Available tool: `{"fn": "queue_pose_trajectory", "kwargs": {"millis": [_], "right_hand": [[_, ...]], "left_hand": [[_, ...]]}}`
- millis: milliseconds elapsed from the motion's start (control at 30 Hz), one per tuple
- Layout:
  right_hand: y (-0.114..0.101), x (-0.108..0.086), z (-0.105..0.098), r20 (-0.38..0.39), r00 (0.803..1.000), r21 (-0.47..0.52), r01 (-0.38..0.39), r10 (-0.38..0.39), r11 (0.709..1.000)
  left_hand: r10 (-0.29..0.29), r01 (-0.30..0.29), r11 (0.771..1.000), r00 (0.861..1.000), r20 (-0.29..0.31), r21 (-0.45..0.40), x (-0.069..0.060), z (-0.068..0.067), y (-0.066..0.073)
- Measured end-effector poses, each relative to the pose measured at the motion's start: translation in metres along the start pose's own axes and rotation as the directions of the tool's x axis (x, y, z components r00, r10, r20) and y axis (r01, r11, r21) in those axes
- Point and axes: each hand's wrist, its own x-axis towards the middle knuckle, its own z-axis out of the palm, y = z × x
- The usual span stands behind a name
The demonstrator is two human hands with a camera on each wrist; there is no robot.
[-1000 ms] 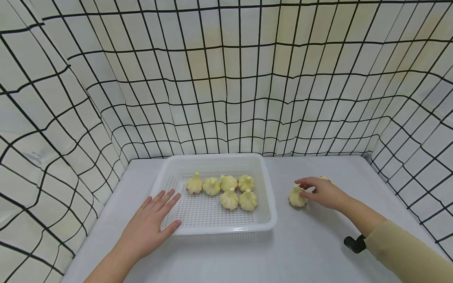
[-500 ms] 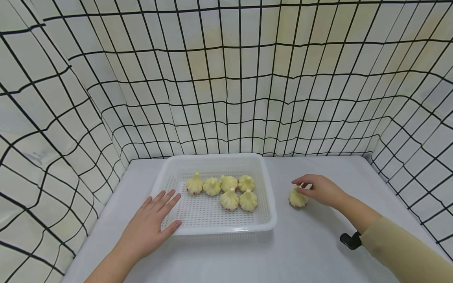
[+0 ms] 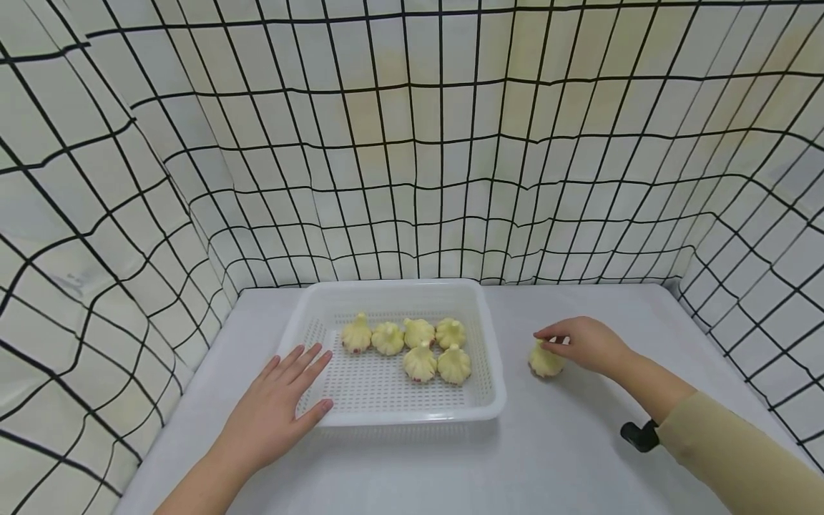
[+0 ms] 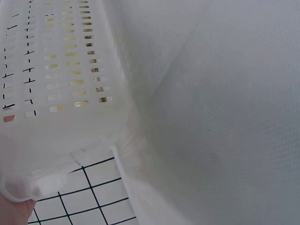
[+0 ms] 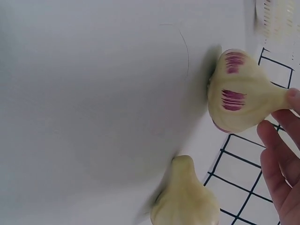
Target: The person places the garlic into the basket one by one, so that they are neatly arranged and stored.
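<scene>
A cream garlic bulb (image 3: 544, 361) with purple streaks stands on the white table to the right of the basket. My right hand (image 3: 592, 347) pinches its neck between thumb and fingers, plainest in the right wrist view. A second garlic bulb (image 5: 185, 201) lies close by in that view; in the head view the hand hides it. Several more garlic bulbs (image 3: 420, 363) sit in the white perforated basket (image 3: 412, 415), in its back and right part. Over the basket's left front rim my left hand (image 3: 273, 408) lies with fingers spread and straight, holding no bulb.
Black grid netting (image 3: 438, 157) over white sheeting walls the table at the back and both sides. A black device (image 3: 640, 435) is at the right wrist, by the beige sleeve (image 3: 727, 450). White tabletop (image 3: 425, 472) extends in front of the basket.
My right hand has moved slightly left, its fingers coming onto the bulb's neck. The second bulb, partly visible behind that hand earlier, is now hidden in the head view. My left hand stays put.
</scene>
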Motion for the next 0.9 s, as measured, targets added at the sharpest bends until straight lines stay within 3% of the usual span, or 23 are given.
{"fn": "queue_pose_trajectory", "kwargs": {"millis": [167,400,633,900], "right_hand": [[-0.003,-0.002,-0.006,-0.013,1.0,-0.024,-0.005,0.004,1.0],[-0.009,-0.001,-0.025,-0.071,0.997,0.015,-0.013,0.014,1.0],[-0.015,0.006,-0.044,-0.13,0.991,0.054,0.001,0.006,0.999],[-0.042,0.023,-0.069,-0.131,0.991,0.131,-0.004,0.021,0.991]], "left_hand": [[-0.003,0.003,1.0,1.0,0.001,0.001,0.001,0.002,-0.001],[0.008,-0.008,1.0,1.0,-0.023,0.007,0.001,0.002,-0.001],[-0.005,0.005,1.0,1.0,0.019,0.007,0.002,0.002,-0.001],[-0.009,0.009,1.0,1.0,0.028,0.01,0.001,0.001,0.0]]}}
